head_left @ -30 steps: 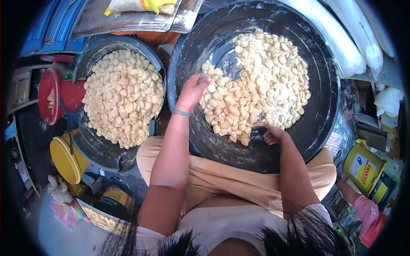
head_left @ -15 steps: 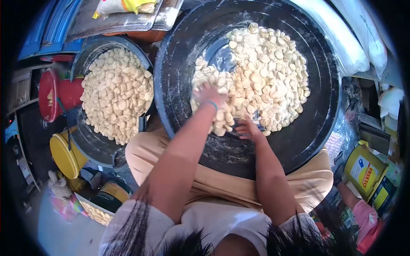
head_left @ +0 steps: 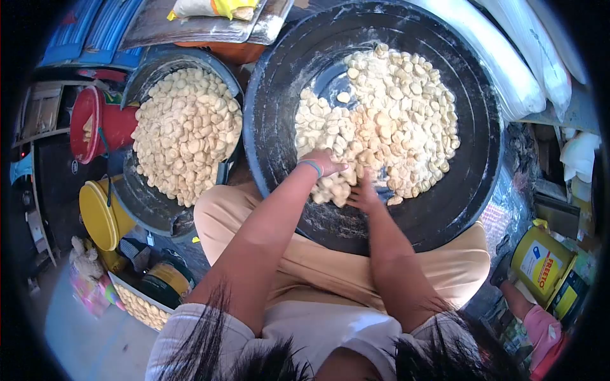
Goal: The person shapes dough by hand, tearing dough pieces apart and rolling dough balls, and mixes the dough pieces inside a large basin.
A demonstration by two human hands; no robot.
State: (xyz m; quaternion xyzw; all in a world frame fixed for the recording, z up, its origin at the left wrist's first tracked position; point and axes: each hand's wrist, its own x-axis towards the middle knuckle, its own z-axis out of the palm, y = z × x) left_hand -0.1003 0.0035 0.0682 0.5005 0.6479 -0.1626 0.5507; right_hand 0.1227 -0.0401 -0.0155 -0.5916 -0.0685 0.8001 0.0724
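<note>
A wide black basin [head_left: 343, 236] rests over my crossed legs. Inside it lies a floury heap of small round dough pieces [head_left: 406, 108]. My left hand [head_left: 323, 163], with a blue band at the wrist, lies over the near left part of the heap, fingers stretched to the right and touching pieces. Beside it, at the heap's near edge, my right hand [head_left: 364, 193] has its fingers apart against the pieces. Some pieces between the two hands are blurred by motion. Neither hand is closed round a piece that I can make out.
On the left, a broken dark tub [head_left: 130, 190] holds another heap of dough pieces. Near it stand a red bucket [head_left: 86, 124] and a yellow bucket [head_left: 98, 216]. A yellow-green container [head_left: 540, 263] and another person's arm [head_left: 518, 301] are at the right. White wrapped rolls [head_left: 489, 57] lie beyond the basin.
My left hand has moved toward me and to the right, closer to my right hand, shifting dough pieces nearer. My right hand stays almost in place. The whole view has shifted slightly.
</note>
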